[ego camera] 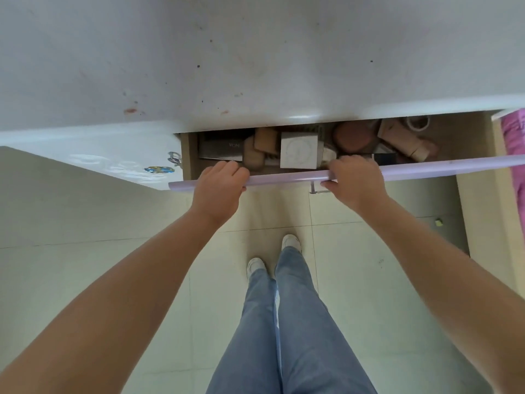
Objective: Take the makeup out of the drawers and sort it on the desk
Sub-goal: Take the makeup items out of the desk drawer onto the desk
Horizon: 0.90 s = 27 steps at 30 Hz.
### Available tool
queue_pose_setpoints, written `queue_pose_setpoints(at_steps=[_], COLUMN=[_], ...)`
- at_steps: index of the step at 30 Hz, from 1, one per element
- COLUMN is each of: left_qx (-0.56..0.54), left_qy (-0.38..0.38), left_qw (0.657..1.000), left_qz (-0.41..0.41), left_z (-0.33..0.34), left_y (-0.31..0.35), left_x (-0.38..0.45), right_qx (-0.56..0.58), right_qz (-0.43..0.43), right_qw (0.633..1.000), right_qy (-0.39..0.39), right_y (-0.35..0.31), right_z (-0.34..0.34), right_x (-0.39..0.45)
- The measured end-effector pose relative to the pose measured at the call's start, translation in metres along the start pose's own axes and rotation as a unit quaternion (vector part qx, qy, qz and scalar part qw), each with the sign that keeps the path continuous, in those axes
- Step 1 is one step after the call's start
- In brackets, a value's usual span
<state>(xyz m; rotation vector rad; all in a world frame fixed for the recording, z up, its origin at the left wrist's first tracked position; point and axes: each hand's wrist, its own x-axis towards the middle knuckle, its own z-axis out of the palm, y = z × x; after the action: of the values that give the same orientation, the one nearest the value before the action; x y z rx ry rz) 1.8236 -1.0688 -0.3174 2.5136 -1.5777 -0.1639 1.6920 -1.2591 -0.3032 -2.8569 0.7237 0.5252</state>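
Observation:
A drawer with a lilac front (426, 167) stands partly pulled out under the white desk top (255, 58). Inside lie several makeup items: a white square box (298, 150), a dark flat box (220, 149), beige tubes (262, 146), a round brown compact (353, 137) and tan bottles (403, 142). My left hand (218, 189) is curled over the drawer's front edge at its left end. My right hand (355, 180) grips the same edge near the middle, fingers hooked inside.
A metal handle (316, 189) sticks out under the drawer front by my right hand. A second drawer front with a jewelled knob (159, 169) is at the left. A pink item (514, 143) sits at the right. Below are tiled floor, my jeans and white shoes.

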Motion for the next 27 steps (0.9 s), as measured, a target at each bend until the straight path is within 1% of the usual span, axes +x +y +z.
queue_pose_setpoints(at_steps=[1, 3, 6, 9, 11, 15, 17, 19, 20, 21, 22, 23, 24, 25, 27], left_qx=[-0.002, -0.011, -0.013, -0.008, 0.001, 0.007, -0.006, -0.008, -0.012, -0.018, -0.044, -0.081, -0.12, -0.139, -0.121], left_qy=[0.006, 0.009, -0.001, -0.001, -0.009, -0.026, -0.015, -0.023, -0.046, -0.094, -0.146, -0.191, -0.2, -0.185, -0.169], left_qw=[1.0, 1.0, 1.0, 1.0, 1.0, 1.0, 1.0, 0.999, 0.998, 0.995, 0.987, 0.975, 0.966, 0.963, 0.961], left_qz=[0.001, 0.002, 0.005, 0.008, 0.002, -0.008, -0.018, -0.027, -0.03, -0.041, -0.055, -0.082, -0.111, -0.137, -0.182], left_z=[-0.001, -0.003, -0.004, -0.002, 0.002, 0.014, 0.018, 0.014, 0.009, 0.008, 0.007, 0.003, 0.002, 0.001, 0.006], left_y=[0.002, 0.004, 0.007, 0.009, 0.01, 0.009, 0.008, 0.008, 0.007, 0.004, 0.0, -0.002, -0.005, -0.007, -0.01], left_x=[0.0, -0.003, -0.008, -0.012, -0.013, -0.017, -0.018, -0.015, -0.013, -0.009, -0.006, -0.002, 0.001, 0.003, 0.009], right_qx=[-0.022, -0.041, -0.041, -0.026, -0.031, -0.059, -0.067, 0.023, 0.079, 0.11, 0.096, 0.066, 0.034, 0.004, -0.037], right_qz=[-0.019, -0.044, -0.05, -0.079, -0.093, -0.086, -0.065, -0.066, -0.074, -0.086, -0.082, -0.068, -0.052, -0.046, -0.042], right_qw=[0.999, 0.998, 0.998, 0.995, 0.993, 0.994, 0.996, 0.991, 0.987, 0.987, 0.991, 0.995, 0.996, 0.995, 0.993], right_qy=[-0.018, -0.021, -0.017, 0.048, 0.066, 0.04, -0.013, -0.111, -0.118, -0.082, -0.05, -0.043, -0.062, -0.086, -0.107], right_y=[0.003, 0.003, 0.006, 0.007, 0.008, 0.002, -0.005, -0.013, -0.022, -0.031, -0.039, -0.047, -0.053, -0.057, -0.06], right_z=[-0.004, -0.009, -0.001, 0.012, 0.017, 0.02, 0.016, 0.014, 0.012, 0.013, 0.014, 0.014, 0.015, 0.016, 0.018], right_x=[0.003, -0.001, -0.005, -0.008, -0.009, -0.011, -0.006, 0.005, 0.012, 0.021, 0.03, 0.039, 0.048, 0.055, 0.064])
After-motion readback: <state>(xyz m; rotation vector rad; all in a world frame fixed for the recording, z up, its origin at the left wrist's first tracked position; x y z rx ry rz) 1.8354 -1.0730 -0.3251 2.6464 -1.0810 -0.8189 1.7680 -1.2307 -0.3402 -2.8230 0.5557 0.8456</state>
